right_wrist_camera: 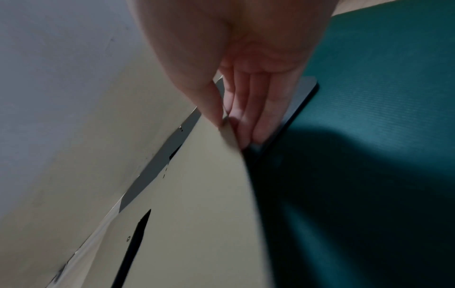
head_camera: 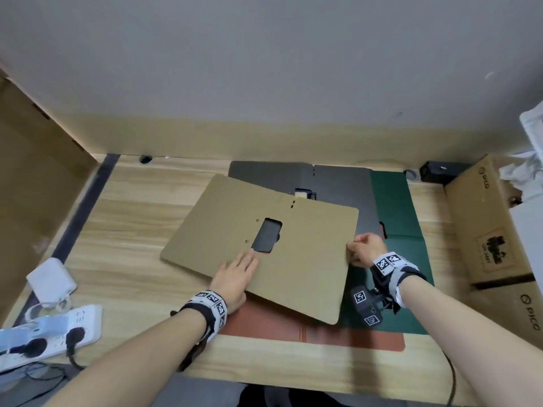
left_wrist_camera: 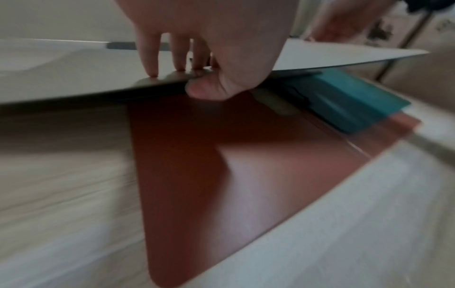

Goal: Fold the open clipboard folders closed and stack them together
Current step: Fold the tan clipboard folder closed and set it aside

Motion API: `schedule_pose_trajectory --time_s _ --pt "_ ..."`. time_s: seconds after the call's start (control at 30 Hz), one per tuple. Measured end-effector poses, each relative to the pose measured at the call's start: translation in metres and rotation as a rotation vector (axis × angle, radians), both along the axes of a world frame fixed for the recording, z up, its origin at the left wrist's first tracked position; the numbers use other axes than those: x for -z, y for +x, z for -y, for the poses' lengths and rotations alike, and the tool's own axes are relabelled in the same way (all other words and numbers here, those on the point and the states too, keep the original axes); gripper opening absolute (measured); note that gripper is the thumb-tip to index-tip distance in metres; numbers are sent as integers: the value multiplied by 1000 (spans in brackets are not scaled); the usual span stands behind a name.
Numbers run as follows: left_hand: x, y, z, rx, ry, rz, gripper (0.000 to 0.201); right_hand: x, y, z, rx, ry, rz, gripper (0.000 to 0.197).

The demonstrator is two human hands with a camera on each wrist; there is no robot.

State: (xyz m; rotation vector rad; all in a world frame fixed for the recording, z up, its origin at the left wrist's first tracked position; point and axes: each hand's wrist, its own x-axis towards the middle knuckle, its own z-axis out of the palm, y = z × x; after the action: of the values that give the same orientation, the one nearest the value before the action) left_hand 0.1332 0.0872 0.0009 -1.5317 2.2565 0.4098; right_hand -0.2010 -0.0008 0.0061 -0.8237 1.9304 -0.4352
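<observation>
1. Nearest the person, a red-brown folder (head_camera: 323, 333) lies flat and open on the wooden desk (head_camera: 132, 218), its crease running toward the desk's front edge. It sits lowest in the pile, so I'd guess it gets handled last.
2. Just above it, the left hand (head_camera: 235, 277) grips the near edge of the tan folder (head_camera: 264, 248) — fingers laid straight on top, thumb (left_wrist_camera: 204, 89) hooked under — which keeps that side lifted clear of the red-brown one.
3. The right hand (head_camera: 365, 249) pinches the tan folder's right edge between thumb and fingers (right_wrist_camera: 246, 109). Holding two edges lets the wide open board be carried level, or swung shut along its spine.
4. Under the right hand a green folder (head_camera: 411, 259) lies spread flat.
5. Farther back, a dark grey folder (head_camera: 338, 180) lies open too, partly covered by the tan one.
6. None looks closed yet — the stack is not yet begun.
</observation>
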Motion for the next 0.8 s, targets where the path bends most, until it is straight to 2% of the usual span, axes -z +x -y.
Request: schedule_pose_trajectory --time_s 0.13,0.23,0.3,0.4,0.5,0.6,0.7,0.8 --pt "-32 45 16 -83 18 -197 82 -30 18 2 -95 58 158 16" --pt "-63 73 36 -275 54 -425 73 -56 31 9 -116 28 254 7" --pt "-92 87 51 -384 19 -548 66 -71 38 19 -104 -24 269 16" --pt "-142 103 72 -415 -101 -641 52 -100 55 37 -28 -130 300 20" --pt "-188 110 89 -385 -298 -792 34 -125 73 55 85 -250 340 20" --pt "-226 115 106 -387 -515 -918 10 -143 85 63 92 -351 348 32" --pt "-254 122 119 -407 -651 -990 25 -159 99 57 68 -400 377 32" --pt "-275 124 121 -451 -668 -1195 35 -169 113 41 35 -437 327 41"
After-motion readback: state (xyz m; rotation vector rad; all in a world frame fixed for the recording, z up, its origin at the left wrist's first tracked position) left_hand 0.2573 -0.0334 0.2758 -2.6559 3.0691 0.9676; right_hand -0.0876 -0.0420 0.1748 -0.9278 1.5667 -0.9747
